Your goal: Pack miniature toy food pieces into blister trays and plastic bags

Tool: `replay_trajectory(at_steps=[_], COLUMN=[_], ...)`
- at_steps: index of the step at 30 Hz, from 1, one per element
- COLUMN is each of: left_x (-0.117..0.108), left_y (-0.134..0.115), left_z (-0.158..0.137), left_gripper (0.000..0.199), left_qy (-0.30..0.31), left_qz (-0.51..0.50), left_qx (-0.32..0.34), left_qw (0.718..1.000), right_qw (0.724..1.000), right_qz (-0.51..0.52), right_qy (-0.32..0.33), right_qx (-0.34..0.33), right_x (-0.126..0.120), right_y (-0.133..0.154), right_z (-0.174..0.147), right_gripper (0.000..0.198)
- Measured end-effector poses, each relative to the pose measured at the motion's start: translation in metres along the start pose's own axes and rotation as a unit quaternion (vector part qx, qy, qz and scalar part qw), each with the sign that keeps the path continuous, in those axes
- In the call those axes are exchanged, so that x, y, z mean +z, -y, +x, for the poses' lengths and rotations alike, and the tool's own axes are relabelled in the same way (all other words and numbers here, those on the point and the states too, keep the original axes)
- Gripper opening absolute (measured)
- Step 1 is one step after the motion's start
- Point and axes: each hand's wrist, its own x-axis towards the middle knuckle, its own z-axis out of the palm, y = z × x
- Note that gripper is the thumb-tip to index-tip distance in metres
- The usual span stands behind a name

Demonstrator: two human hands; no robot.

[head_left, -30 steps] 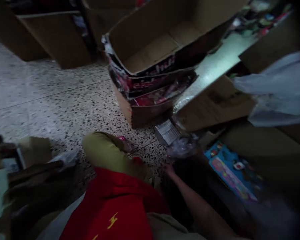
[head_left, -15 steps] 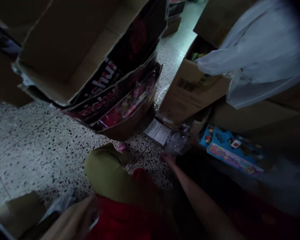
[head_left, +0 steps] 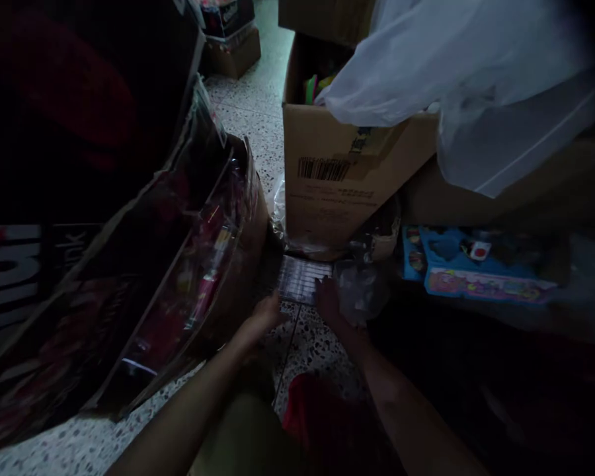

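Observation:
On the floor between the cartons lies a flat, shiny case with rows of pale strips (head_left: 297, 281); its exact kind is too dark to tell. My left hand (head_left: 266, 314) reaches to its near left corner with fingers apart, holding nothing visible. At its right edge is my right hand (head_left: 328, 299), fingertips stretched over the corner and seemingly touching it. Crumpled clear plastic (head_left: 361, 287) lies just right of that hand.
A brown carton (head_left: 322, 192) stands behind the case, a white plastic bag (head_left: 476, 73) draped over it. Black printed cartons with packaged goods (head_left: 198, 277) crowd the left. A blue toy tray (head_left: 486, 281) sits at right. Speckled floor (head_left: 297, 350) shows between my arms.
My view has swung left and closer to the floor. The left hand has come forward from low on the left to the case; the right hand has moved onto the case's right edge.

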Motion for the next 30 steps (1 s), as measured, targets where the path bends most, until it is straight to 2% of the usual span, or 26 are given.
replay_trajectory(at_steps=[3, 6, 8, 11, 14, 19, 22, 24, 27, 30], left_x=[0.018, 0.041, 0.063, 0.094, 0.106, 0.096, 0.099, 0.102, 0.099, 0.087], left_y=[0.004, 0.001, -0.002, -0.001, 0.017, 0.052, 0.051, 0.047, 0.048, 0.053], left_z=[0.073, 0.130, 0.157, 0.183, 0.197, 0.208, 0.208, 0.206, 0.203, 0.195], left_gripper=[0.103, 0.128, 0.136, 0.142, 0.139, 0.139, 0.130, 0.124, 0.122, 0.113], left_qy=[-0.024, -0.048, -0.051, -0.049, -0.062, -0.067, -0.107, -0.126, -0.083, -0.061], left_qz=[-0.031, -0.063, -0.080, -0.099, -0.107, -0.150, -0.129, -0.113, -0.135, -0.150], left_qx=[-0.081, -0.136, -0.142, -0.135, -0.131, -0.083, -0.074, -0.087, -0.137, -0.146], left_qw=[0.996, 0.988, 0.985, 0.985, 0.984, 0.983, 0.983, 0.982, 0.978, 0.976], right_qw=[0.999, 0.997, 0.996, 0.991, 0.986, 0.984, 0.984, 0.984, 0.984, 0.984], right_qz=[-0.019, -0.034, -0.051, -0.101, -0.140, -0.153, -0.151, -0.152, -0.155, -0.158], right_qy=[-0.033, -0.056, -0.064, -0.078, -0.084, -0.086, -0.084, -0.085, -0.085, -0.071], right_qx=[0.015, 0.031, 0.038, 0.038, 0.035, 0.034, 0.032, 0.030, 0.032, 0.032], right_x=[0.020, 0.042, 0.054, 0.065, 0.065, 0.062, 0.063, 0.065, 0.067, 0.066], right_y=[0.006, 0.006, 0.004, -0.001, -0.007, -0.014, -0.012, -0.010, -0.008, -0.007], right_z=[0.015, 0.029, 0.032, 0.028, 0.023, 0.020, 0.021, 0.021, 0.022, 0.023], right_gripper=[0.052, 0.055, 0.057, 0.058, 0.058, 0.060, 0.076, 0.079, 0.075, 0.074])
